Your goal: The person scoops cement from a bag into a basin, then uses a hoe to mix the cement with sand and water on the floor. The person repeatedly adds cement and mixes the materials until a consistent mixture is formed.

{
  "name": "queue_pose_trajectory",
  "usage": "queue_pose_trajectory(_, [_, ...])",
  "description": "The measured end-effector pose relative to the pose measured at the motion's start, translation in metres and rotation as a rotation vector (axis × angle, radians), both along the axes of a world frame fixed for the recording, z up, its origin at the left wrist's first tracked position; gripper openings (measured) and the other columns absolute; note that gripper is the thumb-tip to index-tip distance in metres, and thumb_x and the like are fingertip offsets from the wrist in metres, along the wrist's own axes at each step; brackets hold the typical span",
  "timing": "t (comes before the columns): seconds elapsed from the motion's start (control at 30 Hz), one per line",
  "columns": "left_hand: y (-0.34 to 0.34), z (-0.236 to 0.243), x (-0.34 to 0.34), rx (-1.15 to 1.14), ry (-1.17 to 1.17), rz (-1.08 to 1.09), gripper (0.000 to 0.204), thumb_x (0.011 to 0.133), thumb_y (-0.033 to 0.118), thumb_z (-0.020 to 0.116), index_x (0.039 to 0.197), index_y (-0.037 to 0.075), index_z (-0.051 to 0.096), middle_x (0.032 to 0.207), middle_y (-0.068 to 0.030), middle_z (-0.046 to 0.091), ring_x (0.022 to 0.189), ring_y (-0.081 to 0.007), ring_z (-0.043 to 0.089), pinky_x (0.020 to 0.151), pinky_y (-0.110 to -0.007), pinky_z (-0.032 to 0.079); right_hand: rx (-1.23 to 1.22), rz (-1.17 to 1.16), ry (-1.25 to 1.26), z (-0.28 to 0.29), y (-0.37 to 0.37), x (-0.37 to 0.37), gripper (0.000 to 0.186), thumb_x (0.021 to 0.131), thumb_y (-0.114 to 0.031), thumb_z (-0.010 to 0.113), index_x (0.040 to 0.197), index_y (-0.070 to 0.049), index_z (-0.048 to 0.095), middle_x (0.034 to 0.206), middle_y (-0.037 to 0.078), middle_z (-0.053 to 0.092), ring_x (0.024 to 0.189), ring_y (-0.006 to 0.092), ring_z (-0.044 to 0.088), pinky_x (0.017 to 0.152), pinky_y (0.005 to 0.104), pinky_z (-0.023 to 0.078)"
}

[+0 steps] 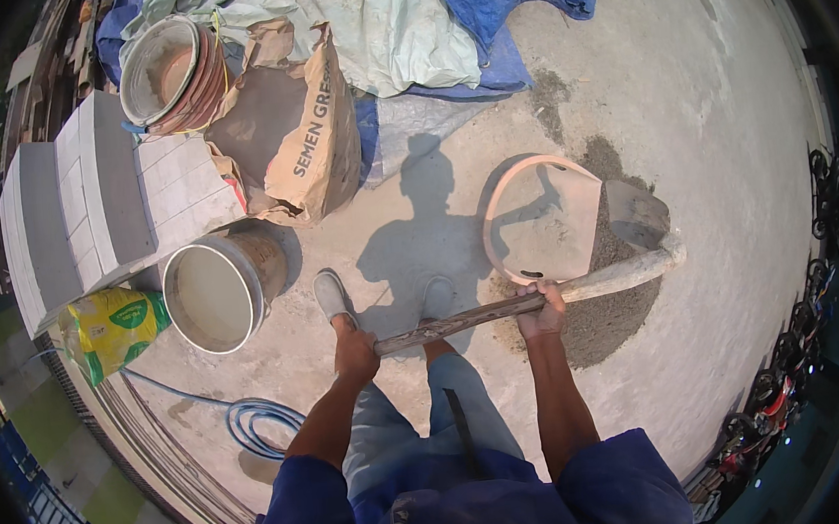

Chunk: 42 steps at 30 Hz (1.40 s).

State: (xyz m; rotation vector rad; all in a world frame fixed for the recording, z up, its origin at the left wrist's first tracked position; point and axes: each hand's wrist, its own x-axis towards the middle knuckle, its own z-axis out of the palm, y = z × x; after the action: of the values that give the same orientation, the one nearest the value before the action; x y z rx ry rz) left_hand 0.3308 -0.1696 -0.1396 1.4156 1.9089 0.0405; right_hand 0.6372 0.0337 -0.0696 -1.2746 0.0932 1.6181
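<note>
A hoe with a long wooden handle [465,320] lies across the front of my body in both hands. My left hand [356,353] is closed round the handle's left end. Farther along, my right hand [542,313] grips it near the middle. The hoe's grey, dirt-caked blade [638,215] is at the far right end, over a pile of dark grey sand [597,324]. Just beyond my right hand, a peach-coloured plastic tub [589,197] with a straight edge on one side sits beside the sand.
An open paper cement bag [327,140] holds grey powder. Near it stand a bucket of cloudy water [261,256], stacked buckets [209,76] and pale blocks [98,180]. A yellow-green bag [116,333] and coiled blue hose [259,426] lie left. Tarps [389,25] cover the far side.
</note>
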Motion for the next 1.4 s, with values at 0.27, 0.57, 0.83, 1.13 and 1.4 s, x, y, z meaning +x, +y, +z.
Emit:
queue_pose_trajectory(0.27, [-0.14,0.012,-0.087,0.106,-0.068,0.359,0.011,0.073,0.013,0.068,0.069,0.004,0.061,0.077,-0.0177,0.062,0.078,-0.0402,0.061,0.069,-0.051,0.05,0.227,0.344,0.015,0.095,-0.049,-0.214,0.016,0.08,0.002,0.06,0.088,-0.011,0.053,0.076,0.005,0.057,0.075,0.0228,0.06,0.076,0.0425,0.052])
queue_pose_trajectory(0.57, [-0.196,0.005,-0.121,0.217,-0.1,0.787,0.015,0.07,0.009,0.075,0.071,0.003,0.061,0.076,-0.0182,0.062,0.075,-0.039,0.061,0.066,-0.047,0.047,0.202,0.732,-0.02,0.079,-0.078,-0.39,0.021,0.082,0.007,0.06,0.087,-0.009,0.049,0.079,0.005,0.053,0.07,0.0195,0.055,0.07,0.0397,0.051])
queue_pose_trajectory(0.83, [-0.236,-0.032,-0.135,-0.165,-0.44,0.829,0.024,0.068,0.011,0.08,0.085,0.0,0.066,0.089,-0.0208,0.066,0.087,-0.0387,0.064,0.079,-0.046,0.051,-0.015,0.645,-0.275,0.001,-0.088,-0.436,0.027,0.077,0.003,0.066,0.097,-0.004,0.05,0.085,0.008,0.056,0.069,0.0193,0.058,0.064,0.0341,0.049])
queue_pose_trajectory(1.13, [-0.201,-0.096,-0.154,-0.226,-0.387,0.823,0.026,0.069,0.012,0.077,0.09,0.0,0.066,0.092,-0.0225,0.067,0.09,-0.0408,0.064,0.08,-0.047,0.052,-0.041,0.682,-0.319,-0.109,-0.045,-0.46,0.029,0.077,0.003,0.064,0.101,-0.003,0.049,0.076,0.008,0.054,0.055,0.0201,0.056,0.05,0.0341,0.048])
queue_pose_trajectory(1.4, [-0.137,-0.192,-0.159,-0.178,-0.417,0.915,0.027,0.072,0.016,0.072,0.094,0.0,0.066,0.097,-0.0238,0.067,0.093,-0.0415,0.065,0.082,-0.046,0.052,0.119,0.717,-0.409,-0.182,0.01,-0.484,0.01,0.08,-0.003,0.063,0.087,-0.002,0.056,0.068,0.009,0.053,0.054,0.022,0.055,0.05,0.0376,0.048])
